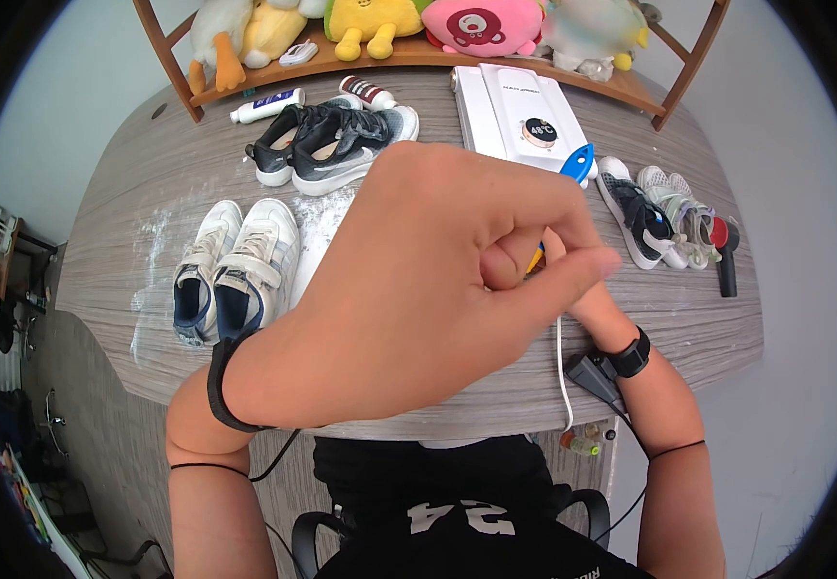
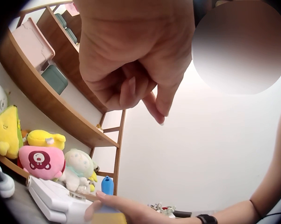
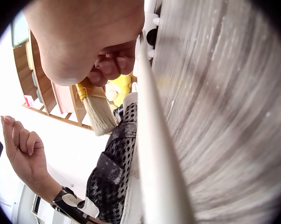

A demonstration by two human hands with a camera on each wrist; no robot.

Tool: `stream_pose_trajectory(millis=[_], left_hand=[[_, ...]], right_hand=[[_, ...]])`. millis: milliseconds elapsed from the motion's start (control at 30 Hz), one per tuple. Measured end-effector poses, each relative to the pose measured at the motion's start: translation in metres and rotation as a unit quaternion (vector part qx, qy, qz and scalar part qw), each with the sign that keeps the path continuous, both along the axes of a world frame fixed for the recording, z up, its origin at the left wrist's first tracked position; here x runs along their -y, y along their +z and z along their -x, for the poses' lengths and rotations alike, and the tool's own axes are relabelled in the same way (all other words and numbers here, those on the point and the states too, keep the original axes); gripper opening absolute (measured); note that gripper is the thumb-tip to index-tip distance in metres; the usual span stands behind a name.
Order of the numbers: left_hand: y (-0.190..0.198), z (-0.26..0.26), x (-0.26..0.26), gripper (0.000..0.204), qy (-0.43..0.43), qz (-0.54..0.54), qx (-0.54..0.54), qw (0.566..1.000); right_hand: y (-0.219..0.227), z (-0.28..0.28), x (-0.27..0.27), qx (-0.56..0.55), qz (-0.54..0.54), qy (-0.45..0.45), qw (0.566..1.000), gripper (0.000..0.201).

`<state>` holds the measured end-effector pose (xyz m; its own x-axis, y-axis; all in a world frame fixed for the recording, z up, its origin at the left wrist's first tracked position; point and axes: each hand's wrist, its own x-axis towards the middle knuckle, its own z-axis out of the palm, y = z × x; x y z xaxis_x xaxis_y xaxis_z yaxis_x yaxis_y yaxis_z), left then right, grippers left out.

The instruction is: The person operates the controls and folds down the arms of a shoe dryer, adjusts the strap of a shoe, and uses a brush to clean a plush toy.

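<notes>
My left hand (image 1: 428, 280) is raised close to the head camera and fills the middle of that view. Its fingers curl in, with thumb and index tips close together and nothing visible between them in the left wrist view. Behind it, my right hand (image 1: 587, 289) is largely hidden in the head view. That hand grips a paintbrush (image 3: 99, 112) with pale bristles and a yellow band; the blue handle end (image 1: 578, 166) sticks up past my left hand. The bristles lie against a black mesh shoe (image 3: 112, 172) with white dust on it, which my left hand covers in the head view.
White strap shoes (image 1: 254, 265) stand at the left, dark sneakers (image 1: 341, 145) and bottles behind them. A white device (image 1: 486, 116) reading 48°C is at the back. Small shoes (image 1: 636, 212) and a red-and-black tool (image 1: 725, 251) sit right. A white cord (image 1: 561, 376) crosses the table's front edge.
</notes>
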<state>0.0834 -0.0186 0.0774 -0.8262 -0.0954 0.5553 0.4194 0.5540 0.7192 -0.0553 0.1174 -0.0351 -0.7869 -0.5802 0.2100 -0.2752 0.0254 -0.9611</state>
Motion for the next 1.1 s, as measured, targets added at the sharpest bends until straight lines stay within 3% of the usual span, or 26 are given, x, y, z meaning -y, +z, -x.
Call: stream_pose_trajectory(millis=[33, 100, 200, 300, 400, 467, 533, 600, 667, 900, 1100], left_hand=[[0.001, -0.002, 0.001, 0.007, -0.002, 0.021, -0.007, 1.000], [0.004, -0.003, 0.002, 0.010, -0.006, 0.046, -0.015, 0.999], [0.004, -0.002, 0.001, 0.014, -0.016, 0.022, -0.043, 0.999], [0.008, -0.005, 0.005, 0.015, -0.027, 0.029, -0.054, 0.998], [0.007, -0.015, 0.005, 0.009, -0.020, 0.038, -0.040, 0.998], [-0.008, -0.037, 0.011, 0.007, 0.168, 0.015, -0.100, 0.981], [0.009, -0.060, 0.021, 0.015, 0.127, -0.045, -0.121, 0.984], [0.021, -0.074, 0.032, 0.033, -0.132, -0.156, -0.178, 0.963], [0.016, -0.092, 0.010, 0.032, 0.076, -0.145, -0.302, 0.939], [0.009, -0.162, 0.011, 0.030, 0.009, -0.154, -0.251, 0.955], [-0.002, -0.211, 0.045, 0.031, -0.043, -0.169, -0.237, 0.956]], right_hand=[[-0.003, 0.008, -0.005, 0.000, 0.001, 0.000, 1.000, 0.047], [-0.011, 0.031, -0.016, 0.017, -0.009, 0.153, 0.988, 0.047], [-0.016, 0.027, -0.016, 0.101, -0.006, 0.129, 0.986, 0.046], [-0.031, 0.036, -0.008, 0.013, 0.028, 0.136, 0.990, 0.046], [-0.013, 0.027, -0.013, 0.072, -0.004, 0.134, 0.988, 0.046], [-0.012, 0.025, -0.013, 0.071, -0.006, 0.125, 0.990, 0.046], [-0.012, 0.025, -0.014, 0.062, -0.011, 0.118, 0.991, 0.047], [-0.017, 0.026, -0.013, 0.039, 0.006, 0.118, 0.992, 0.047], [-0.017, 0.028, -0.015, 0.044, 0.002, 0.126, 0.991, 0.048], [-0.015, 0.025, -0.012, 0.041, 0.013, 0.126, 0.991, 0.046], [-0.018, 0.027, -0.013, 0.041, 0.002, 0.127, 0.991, 0.045]])
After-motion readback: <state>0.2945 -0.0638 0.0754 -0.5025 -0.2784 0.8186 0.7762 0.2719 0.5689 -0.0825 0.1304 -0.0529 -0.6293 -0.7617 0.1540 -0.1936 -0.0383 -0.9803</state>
